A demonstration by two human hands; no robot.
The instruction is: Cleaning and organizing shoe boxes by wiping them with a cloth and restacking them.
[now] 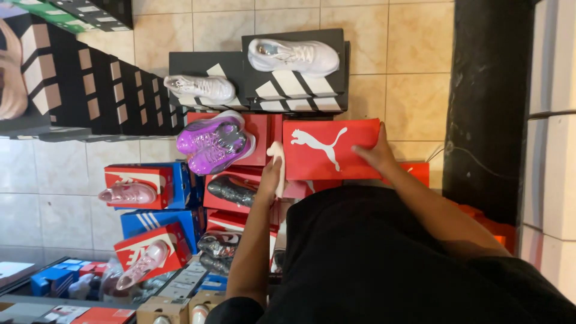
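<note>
Head view looks down over a black shirt [384, 258] at stacked shoe boxes on a tiled floor [414, 54]; both arms reach forward.

Right hand [375, 153] lies on the right edge of a red box [327, 162] with a white emblem; fingers spread flat over the lid, thumb side hidden, so grip underneath cannot be told; box sits level on top of the stack right in front of the body, between the two hands.

Left hand [271, 174] is at the box's left edge; fingers closed narrow around a pale shoe [277, 157], held upright, toe up, touching or just beside the box side; cannot tell which.

Around it:
- purple shoes [215, 144], wrapped in clear plastic, on a red box just left of the left hand;
- dark shoe [233, 190] in plastic below them, near the left wrist;
- two black boxes [294, 84] with white stripes further out; a white shoe [294, 55] on the right one, another white shoe [201, 88] on the left one;
- pink shoe [128, 193] on a red-and-blue box far left; a second pink shoe [143, 264] on a tilted red box below it;
- blue boxes [159, 222] between those;
- more red boxes [414, 171] under and right of the held one;
- black pillar [489, 102] on the right, white boxes [555, 120] stacked beyond it;
- black checkered boxes [90, 90] at upper left.
</note>
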